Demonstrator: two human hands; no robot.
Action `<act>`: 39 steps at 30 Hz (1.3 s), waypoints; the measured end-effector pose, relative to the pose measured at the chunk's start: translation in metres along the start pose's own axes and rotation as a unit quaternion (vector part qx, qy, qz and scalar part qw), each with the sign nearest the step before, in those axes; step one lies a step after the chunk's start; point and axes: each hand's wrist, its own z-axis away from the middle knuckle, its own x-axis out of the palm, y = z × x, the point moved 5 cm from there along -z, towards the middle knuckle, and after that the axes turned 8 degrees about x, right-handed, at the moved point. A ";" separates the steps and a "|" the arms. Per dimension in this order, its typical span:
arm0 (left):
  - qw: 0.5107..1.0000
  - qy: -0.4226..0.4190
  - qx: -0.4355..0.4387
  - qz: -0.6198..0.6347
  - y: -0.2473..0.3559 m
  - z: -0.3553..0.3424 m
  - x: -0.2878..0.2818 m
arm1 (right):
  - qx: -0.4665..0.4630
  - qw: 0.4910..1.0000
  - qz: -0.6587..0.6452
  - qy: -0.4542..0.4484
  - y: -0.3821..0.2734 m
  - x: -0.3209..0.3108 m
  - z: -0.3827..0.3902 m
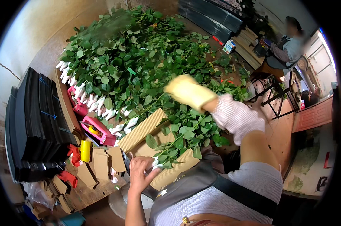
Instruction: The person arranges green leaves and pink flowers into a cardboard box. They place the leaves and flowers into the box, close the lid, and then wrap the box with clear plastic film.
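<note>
Wooden table [91, 195], heaped leafy stems [129, 56]; cardboard pieces [101, 165], yellow cylinder [85, 150]

Stems [183, 135] in cardboard [143, 131] at the left fingers [139, 162]; beyond them, on the table [88, 198], stem pile [140, 56]; leftward, sheet stack [42, 113].

Leaves [140, 56]: green | ribbed cardboard [142, 132]: tan | glove [190, 91]: pale yellow | sleeve [236, 115]: pink-white striped | sheet stack [38, 116]: black

Single view: left head-worn fisheye, looking steeply down past apron [191, 179] at nearby hands [139, 174] and tabletop [89, 194], room farther off at upper right.
</note>
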 end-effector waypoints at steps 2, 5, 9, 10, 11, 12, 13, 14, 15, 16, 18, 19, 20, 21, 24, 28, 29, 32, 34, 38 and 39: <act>0.999 0.015 0.006 -0.045 -0.003 -0.001 0.002 | -0.005 0.996 -0.023 -0.089 -0.010 0.050 -0.044; 0.995 0.015 0.007 -0.097 0.006 -0.005 0.001 | 0.053 0.946 0.081 -0.309 -0.011 0.111 -0.061; 0.999 0.002 -0.011 -0.030 0.001 0.003 0.006 | 0.006 0.900 0.181 -0.397 -0.041 0.105 -0.011; 1.000 -0.005 -0.007 -0.021 0.001 0.002 0.006 | 0.004 0.896 0.172 -0.409 -0.041 0.103 -0.004; 0.999 -0.018 -0.016 -0.020 0.001 0.003 0.007 | 0.002 0.892 0.164 -0.420 -0.040 0.099 0.002; 0.999 -0.033 -0.021 -0.017 0.003 0.002 0.007 | 0.008 0.918 0.104 -0.383 -0.033 0.091 0.007; 0.998 -0.048 -0.030 -0.015 0.002 0.000 0.008 | 0.009 0.938 0.044 -0.343 -0.023 0.084 0.009; 0.998 -0.050 -0.027 -0.007 0.002 -0.002 0.008 | 0.011 0.953 -0.017 -0.302 -0.014 0.074 0.012; 0.998 -0.049 -0.026 -0.003 0.001 -0.001 0.008 | -0.018 0.973 -0.051 -0.222 -0.009 0.054 0.017; 0.998 -0.052 -0.026 -0.002 0.001 0.000 0.007 | 0.013 0.969 -0.035 -0.243 -0.009 0.038 0.002; 0.999 -0.045 -0.021 -0.001 0.001 0.000 0.005 | 0.078 0.976 -0.043 -0.200 -0.013 0.021 -0.043; 0.999 -0.041 -0.016 0.003 0.000 0.000 0.004 | 0.113 0.982 -0.062 -0.136 -0.014 0.015 -0.062; 0.999 -0.040 -0.018 0.009 -0.002 -0.001 0.005 | 0.087 0.982 -0.017 -0.165 -0.015 0.026 -0.081; 0.999 -0.037 -0.020 0.015 -0.006 0.001 0.007 | 0.069 0.984 0.031 -0.160 -0.019 0.043 -0.097; 0.999 -0.011 -0.027 0.032 -0.006 0.000 0.008 | 0.028 0.968 0.136 -0.209 -0.025 0.099 -0.124; 0.999 0.024 -0.029 0.028 -0.003 0.002 0.009 | 0.006 0.997 -0.072 0.003 -0.016 0.055 -0.121; 0.999 0.029 -0.031 0.034 -0.004 0.003 0.009 | -0.021 0.976 -0.163 0.140 -0.013 0.029 -0.106; 0.996 0.036 -0.058 0.064 -0.007 0.010 0.012 | -0.168 0.850 -0.455 0.205 -0.040 -0.048 -0.057; 0.994 0.056 -0.052 0.072 -0.015 0.015 0.019 | -0.272 0.820 -0.453 0.221 -0.061 -0.085 -0.016; 0.989 0.012 -0.119 0.083 -0.043 0.032 0.034 | -0.307 0.905 -0.173 0.239 -0.105 -0.096 0.050; 0.971 -0.017 -0.203 0.124 -0.058 0.050 0.050 | -0.304 0.926 -0.101 0.202 -0.114 -0.090 0.061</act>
